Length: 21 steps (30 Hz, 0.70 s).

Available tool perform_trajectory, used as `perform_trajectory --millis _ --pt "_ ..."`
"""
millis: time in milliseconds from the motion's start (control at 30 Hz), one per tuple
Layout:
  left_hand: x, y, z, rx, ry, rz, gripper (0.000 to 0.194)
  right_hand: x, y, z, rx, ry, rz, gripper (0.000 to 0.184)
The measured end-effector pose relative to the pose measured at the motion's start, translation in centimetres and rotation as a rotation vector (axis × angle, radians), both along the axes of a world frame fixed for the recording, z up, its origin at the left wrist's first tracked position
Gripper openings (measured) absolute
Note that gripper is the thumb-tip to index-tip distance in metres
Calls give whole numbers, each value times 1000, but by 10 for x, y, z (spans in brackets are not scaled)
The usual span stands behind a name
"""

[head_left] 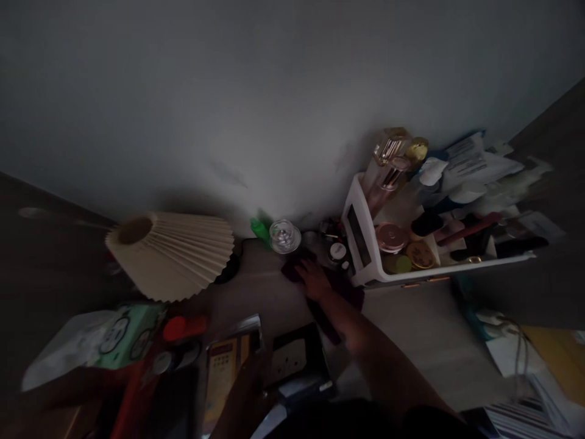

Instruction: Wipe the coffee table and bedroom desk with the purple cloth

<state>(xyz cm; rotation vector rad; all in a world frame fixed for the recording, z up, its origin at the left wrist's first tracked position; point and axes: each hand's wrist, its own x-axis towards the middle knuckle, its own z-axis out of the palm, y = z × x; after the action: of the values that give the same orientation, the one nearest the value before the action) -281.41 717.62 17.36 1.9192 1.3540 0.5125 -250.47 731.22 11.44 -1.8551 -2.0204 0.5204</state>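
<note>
A dark maroon cloth [340, 286] lies bunched on the desk, with my right hand [313, 279] on top. The fingers of that hand curl onto the cloth and press it down near the wall. Just beyond it stand a clear glass dish with a lid [283, 236] and a small green bottle [259, 228]. To its right is a small white-lidded jar [337, 251]. My left hand [251, 381], low in the view and very dark, is beside a black box with a pale panel [289, 360] and a yellow packet [222, 372]. Its fingers cannot be made out.
A white organizer [365, 244] full of bottles and cosmetics stands on the right. On the left are a pleated lampshade [183, 256], a green tissue pack [128, 335] and a red-capped item [176, 328]. Papers [525, 421] lie at lower right. The wall [274, 122] borders the desk.
</note>
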Motion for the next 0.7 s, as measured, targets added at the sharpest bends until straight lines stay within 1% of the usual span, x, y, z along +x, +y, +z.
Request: perform_trajectory --millis 67,133,200,267,333,400,433,500,600,667,700 --pt "-2 -10 -4 -47 -34 33 54 0 -2 3 -16 3 11 61" --pt "-3 -20 -8 -92 -62 63 53 2 -13 6 -31 3 43 59" --pt "-3 -26 -14 -121 -80 98 54 3 -33 9 -18 -5 81 57" --pt "-5 -27 -21 -160 -103 124 57 6 -61 11 0 -23 95 55" --pt "-9 -24 -28 -241 -127 95 60 10 -95 10 1 -55 63 57" --pt "-13 -21 -36 -305 -142 39 62 14 -137 7 -8 -91 -1 60" --pt "-15 -21 -39 -311 -140 16 63 17 -160 4 0 -111 -44 61" --pt "-18 -24 -48 -269 -124 3 69 22 -211 -4 45 -154 -134 60" --pt "-17 -40 -67 -218 -39 -4 81 33 -288 -18 145 -231 -239 55" --pt "-14 -55 -82 -250 39 -20 84 43 -330 -27 184 -284 -330 53" --pt "-12 -62 -89 -273 75 -28 83 49 -346 -30 196 -307 -389 52"
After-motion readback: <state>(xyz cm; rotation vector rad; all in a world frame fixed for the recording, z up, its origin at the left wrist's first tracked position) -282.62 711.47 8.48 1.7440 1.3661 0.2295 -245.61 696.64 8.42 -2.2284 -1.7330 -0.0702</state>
